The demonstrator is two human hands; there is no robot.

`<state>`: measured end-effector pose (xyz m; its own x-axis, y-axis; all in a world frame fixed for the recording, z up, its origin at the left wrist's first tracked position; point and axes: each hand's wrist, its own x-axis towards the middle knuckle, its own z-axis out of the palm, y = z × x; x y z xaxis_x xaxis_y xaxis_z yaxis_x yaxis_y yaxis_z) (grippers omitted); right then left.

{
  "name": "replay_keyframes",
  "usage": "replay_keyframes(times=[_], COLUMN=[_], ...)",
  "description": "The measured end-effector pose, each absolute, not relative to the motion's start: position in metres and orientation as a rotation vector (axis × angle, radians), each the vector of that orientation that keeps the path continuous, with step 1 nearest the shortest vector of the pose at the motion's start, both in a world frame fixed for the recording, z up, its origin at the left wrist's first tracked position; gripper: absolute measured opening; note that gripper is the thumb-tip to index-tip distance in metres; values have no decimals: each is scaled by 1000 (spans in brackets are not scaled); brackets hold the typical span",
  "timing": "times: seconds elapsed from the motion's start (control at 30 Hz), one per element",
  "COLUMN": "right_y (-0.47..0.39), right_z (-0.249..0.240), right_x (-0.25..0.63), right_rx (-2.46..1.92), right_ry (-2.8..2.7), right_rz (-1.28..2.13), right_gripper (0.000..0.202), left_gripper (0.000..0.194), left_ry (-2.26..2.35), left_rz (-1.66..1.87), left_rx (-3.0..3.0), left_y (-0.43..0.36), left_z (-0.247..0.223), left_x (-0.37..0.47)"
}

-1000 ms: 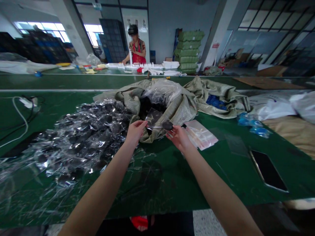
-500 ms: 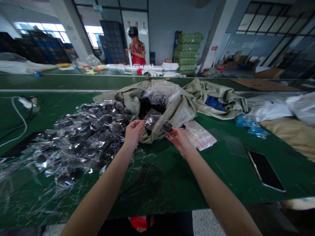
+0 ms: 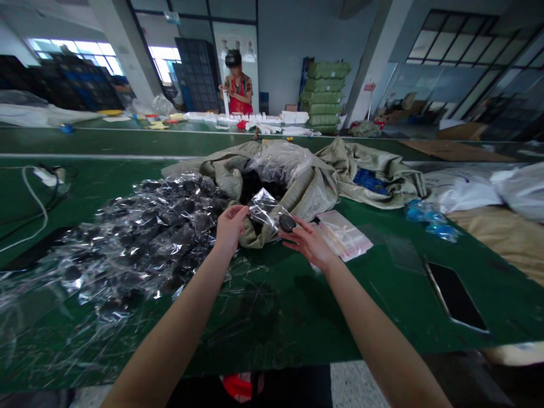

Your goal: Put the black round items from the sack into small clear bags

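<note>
A person's bare left hand and bare right hand are raised above the near part of a long green table. The left fingers are pressed together, pinching the left edge of a small clear plastic bag that glints in the light. A flat, round black disc appears to sit in the bag's lower right end, between the two hands. The right fingers are extended and slightly parted at the disc's right edge (whether they grip it or merely touch it, one cannot tell).

Just behind the hands lies an open grey-green woven sack with a dark interior and crumpled clear plastic over its top. To the left of the left hand spreads a wide heap of shiny clear-wrapped dark pieces. Near the right hand is a flat stack of clear, pinkish plastic sleeves, and farther right rests a black-screened phone. Across the table, a co-worker in a red apron stands behind a row of white items.
</note>
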<state>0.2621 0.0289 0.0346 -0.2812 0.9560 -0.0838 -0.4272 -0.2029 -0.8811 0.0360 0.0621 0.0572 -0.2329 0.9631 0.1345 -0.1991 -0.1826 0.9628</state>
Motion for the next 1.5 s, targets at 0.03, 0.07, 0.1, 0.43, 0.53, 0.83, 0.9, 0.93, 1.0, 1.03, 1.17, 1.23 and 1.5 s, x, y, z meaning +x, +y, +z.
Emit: replay_keyframes(times=[0.03, 0.07, 0.1, 0.43, 0.53, 0.83, 0.9, 0.93, 1.0, 1.03, 1.17, 1.23, 1.5], right_y=[29, 29, 29, 22, 21, 25, 26, 27, 27, 27, 25, 24, 25], right_z=[34, 34, 34, 40, 40, 48, 50, 52, 55, 58, 69, 72, 75], right_x=[263, 263, 264, 272, 275, 280, 278, 277, 272, 269, 257, 254, 250], right_rx=[-821, -825, -829, -839, -812, -871, -888, -898, -926, -943, -981, -987, -1080], right_ry=[-959, -972, -988, -1164, -1194, -1395, -1413, -1417, -1428, -1439, -1510, -1539, -1627], right_rz=[1683, 1673, 1663, 1612, 1620, 1539, 1501, 1475, 1399, 1350, 1169, 1118, 989], right_gripper=[47, 46, 45, 47, 51, 46, 46, 46, 45, 45, 42, 42, 43], left_gripper=[29, 30, 32, 28, 29, 33, 31, 31, 28, 25, 29, 27, 25], left_ry=[1189, 1245, 1275, 1262, 1212, 1317, 1527, 1627, 1701, 1653, 1519, 1529, 1686], left_rz=[1642, 1689, 1710, 1351, 1304, 1189, 1404, 1526, 1624, 1546, 1284, 1267, 1227], left_rx=[1133, 1240, 1354, 1560, 1425, 1407, 1576, 1678, 1900, 2013, 2167, 2156, 2178], left_y=[63, 63, 64, 76, 78, 83, 76, 70, 54, 47, 30, 30, 33], left_z=[58, 59, 62, 80, 76, 75, 75, 75, 75, 76, 80, 81, 79], left_x=[35, 34, 32, 24, 23, 28, 35, 40, 52, 59, 80, 82, 81])
